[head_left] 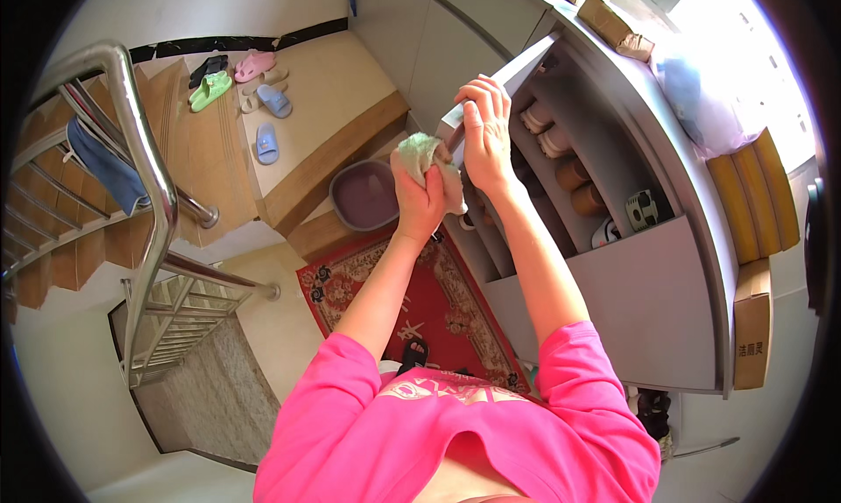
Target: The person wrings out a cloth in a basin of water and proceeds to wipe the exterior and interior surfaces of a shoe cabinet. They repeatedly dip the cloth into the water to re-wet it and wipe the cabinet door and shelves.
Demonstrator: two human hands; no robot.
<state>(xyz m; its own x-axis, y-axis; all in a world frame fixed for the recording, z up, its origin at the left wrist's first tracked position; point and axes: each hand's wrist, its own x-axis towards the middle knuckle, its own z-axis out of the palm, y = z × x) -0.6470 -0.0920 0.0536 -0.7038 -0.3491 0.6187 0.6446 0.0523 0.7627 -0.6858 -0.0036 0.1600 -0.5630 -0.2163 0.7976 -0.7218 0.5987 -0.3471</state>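
Note:
My left hand (418, 207) is closed around a bunched pale green cloth (417, 153). The cloth sits at the near corner of an open grey cabinet door (525, 63); whether it touches the door I cannot tell. My right hand (487, 138) grips that door, fingers curled over its edge and thumb on the near side. Behind the door, the shoe cabinet (631, 306) shows shelves with brown shoes (585, 197), pale shoes (555, 140) and a white shoe (604, 232). Part of the lower shelves is hidden by my right arm.
A purple-grey plastic basin (364, 197) stands on the floor beside a step. Below me lies a red patterned rug (420, 286). Several slippers (267, 143) rest near the stairs and metal handrail (164, 201). A plastic bag (706, 96) and cardboard box (752, 352) line the cabinet top.

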